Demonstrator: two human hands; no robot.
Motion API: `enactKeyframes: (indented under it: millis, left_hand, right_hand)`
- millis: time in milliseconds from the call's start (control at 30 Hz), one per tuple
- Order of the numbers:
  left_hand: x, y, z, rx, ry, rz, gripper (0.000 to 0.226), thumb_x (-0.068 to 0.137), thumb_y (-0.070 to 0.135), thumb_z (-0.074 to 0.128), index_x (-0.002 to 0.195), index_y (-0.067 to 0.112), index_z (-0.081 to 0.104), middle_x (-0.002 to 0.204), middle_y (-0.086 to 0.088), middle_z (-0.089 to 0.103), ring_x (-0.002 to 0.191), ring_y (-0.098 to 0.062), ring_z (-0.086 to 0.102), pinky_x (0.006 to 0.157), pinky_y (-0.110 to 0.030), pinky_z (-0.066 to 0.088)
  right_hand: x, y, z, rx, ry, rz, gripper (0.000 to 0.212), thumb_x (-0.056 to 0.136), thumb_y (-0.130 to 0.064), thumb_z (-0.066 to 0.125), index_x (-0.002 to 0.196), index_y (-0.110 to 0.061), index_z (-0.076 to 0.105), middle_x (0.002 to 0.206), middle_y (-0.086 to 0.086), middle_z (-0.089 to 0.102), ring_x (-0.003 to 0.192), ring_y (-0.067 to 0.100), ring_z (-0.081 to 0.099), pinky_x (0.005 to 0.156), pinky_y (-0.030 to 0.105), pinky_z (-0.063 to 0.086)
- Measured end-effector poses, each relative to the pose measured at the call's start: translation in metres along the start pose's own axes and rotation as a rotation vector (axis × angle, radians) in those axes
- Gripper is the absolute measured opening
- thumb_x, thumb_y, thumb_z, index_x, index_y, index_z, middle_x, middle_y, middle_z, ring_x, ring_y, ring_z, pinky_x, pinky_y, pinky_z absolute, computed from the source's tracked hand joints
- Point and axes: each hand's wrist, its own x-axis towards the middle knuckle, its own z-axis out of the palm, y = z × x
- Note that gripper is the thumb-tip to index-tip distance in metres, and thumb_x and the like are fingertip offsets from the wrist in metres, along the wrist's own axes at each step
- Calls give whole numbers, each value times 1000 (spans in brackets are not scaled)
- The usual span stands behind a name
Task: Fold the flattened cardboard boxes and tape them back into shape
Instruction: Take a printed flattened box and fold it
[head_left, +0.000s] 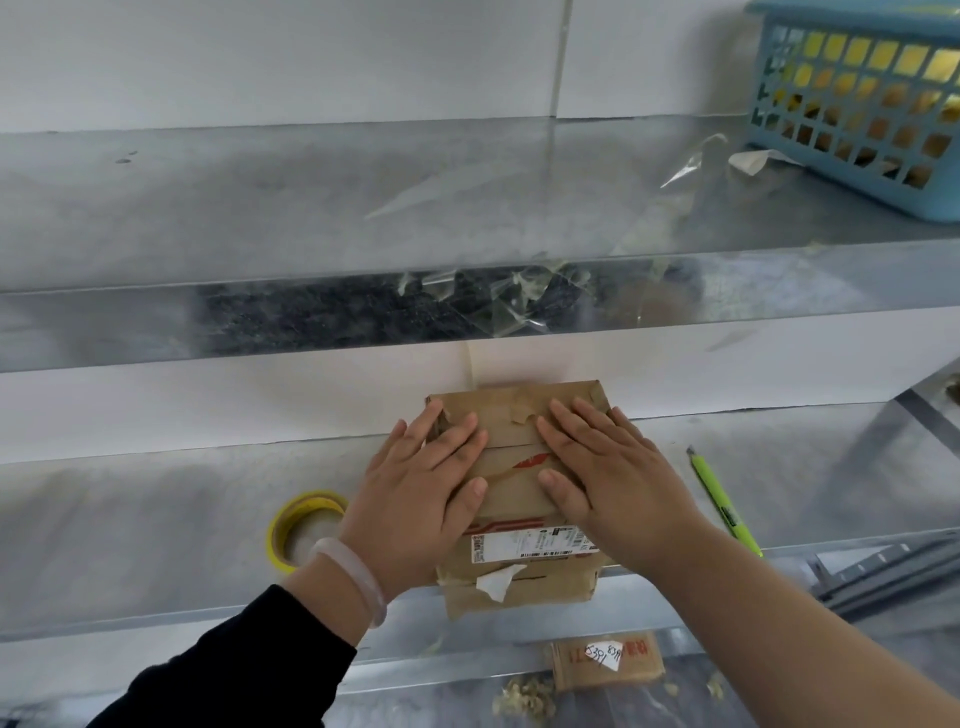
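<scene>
Brown cardboard box (519, 499), yellow tape roll (298, 527), lime-green pen (724, 504), blue lattice basket (857, 98).

Handwritten "5391" on a white slip (602, 659) atop flattened cardboard (576, 673).

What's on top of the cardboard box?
The left hand and right hand lie flat on the cardboard box, near a shipping label and tape scraps. Anything under the palms is hidden.

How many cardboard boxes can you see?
2. One cardboard box lies on the shelf under the left hand and right hand; a flattened box lies lower down. Others may be hidden.
</scene>
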Motion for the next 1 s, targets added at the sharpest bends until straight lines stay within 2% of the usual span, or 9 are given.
enactKeyframes:
  millis: [267, 333, 433, 567, 633, 733, 833, 933, 1000]
  left_hand:
    - [10, 21, 6, 1, 45, 49, 65, 93, 55, 14, 147, 24, 35, 159, 3, 19, 148, -18, -4, 120, -41, 3]
    - [14, 28, 9, -57, 34, 46, 66, 93, 55, 14, 147, 24, 34, 160, 1, 16, 148, -16, -3, 121, -41, 7]
    - [19, 38, 15, -97, 49, 44, 67, 93, 55, 13, 149, 23, 31, 160, 2, 16, 148, -13, 1, 121, -35, 8]
    - [27, 57, 22, -123, 70, 24, 66, 93, 53, 12, 150, 24, 28, 160, 4, 16, 148, -11, -1, 120, -30, 4]
    - [32, 65, 25, -160, 77, 14, 65, 94, 52, 15, 149, 23, 31, 159, 4, 18, 147, -10, 0, 120, -30, 7]
    - [42, 74, 26, -177, 80, 35, 63, 94, 49, 17, 148, 22, 35, 158, 3, 20, 147, -10, 1, 118, -24, -1]
    - [52, 85, 25, -180, 78, 34, 63, 94, 48, 16, 147, 22, 36, 158, 3, 19, 147, -10, -1, 117, -21, -5]
    - [55, 88, 27, -117, 49, 21, 64, 94, 49, 9, 149, 25, 32, 159, 5, 14, 147, -10, -4, 117, -23, -5]
    - [52, 86, 28, -62, 20, 7, 64, 93, 51, 5, 150, 29, 27, 159, 8, 9, 147, -9, -7, 119, -26, -2]
  right_hand:
    - [-10, 24, -12, -44, -28, -25, 84, 85, -73, -3, 156, -31, 10, 163, -12, 5, 148, 3, -5, 120, 25, -9]
    - [-16, 32, -13, -53, -27, -26, 86, 85, -77, 0, 156, -30, 11, 162, -12, 5, 149, 3, -5, 120, 26, -9]
    - [-19, 43, -14, -34, -13, -29, 85, 86, -77, 5, 155, -29, 18, 161, -11, 11, 148, 3, 0, 120, 25, -7]
    - [-19, 56, -17, 41, 74, -1, 72, 91, -64, 20, 148, -25, 40, 156, -6, 34, 147, 9, 21, 122, 29, 7]
    - [-22, 64, -18, 41, 80, 3, 70, 92, -62, 21, 147, -24, 42, 154, -5, 37, 147, 10, 24, 122, 30, 9]
    - [-24, 76, -20, 33, 74, 10, 70, 93, -60, 19, 147, -23, 41, 155, -5, 36, 147, 11, 24, 122, 31, 9]
    - [-24, 92, -25, 47, 35, 2, 73, 92, -63, 13, 151, -24, 33, 158, -6, 28, 148, 9, 16, 122, 29, 4]
    - [-24, 104, -24, -22, -52, -58, 83, 88, -73, 1, 156, -26, 12, 162, -10, 3, 149, 6, -4, 121, 28, -7]
    - [-24, 105, -22, -47, -86, -87, 89, 85, -78, -2, 157, -26, 5, 162, -9, -5, 149, 6, -11, 120, 29, -11]
